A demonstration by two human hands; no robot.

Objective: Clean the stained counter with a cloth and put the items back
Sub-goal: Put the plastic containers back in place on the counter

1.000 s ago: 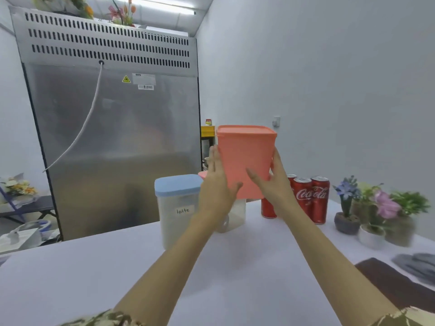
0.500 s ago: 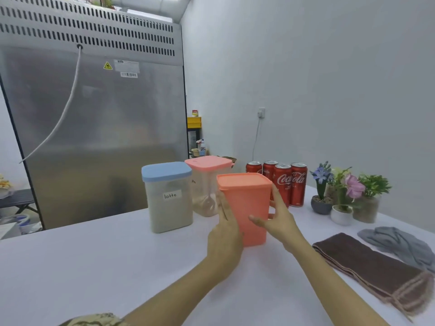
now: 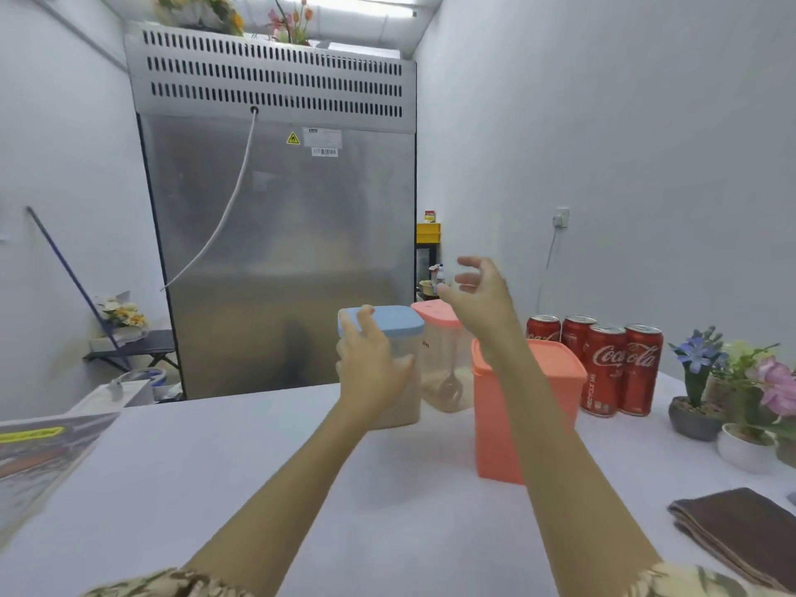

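Jar (image 3: 390, 359) in left grip (image 3: 370, 364)

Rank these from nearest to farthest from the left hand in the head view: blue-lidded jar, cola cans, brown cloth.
1. Blue-lidded jar: under the left hand.
2. Cola cans: right, by the wall.
3. Brown cloth: far right, at the counter's near edge.

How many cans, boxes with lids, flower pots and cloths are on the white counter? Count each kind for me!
Cola cans: 4
Lidded boxes: 3, the blue-lidded, the pink-lidded and the orange
Flower pots: at least 3, crowded at the frame's edge
Brown cloth: 1
Total: 11
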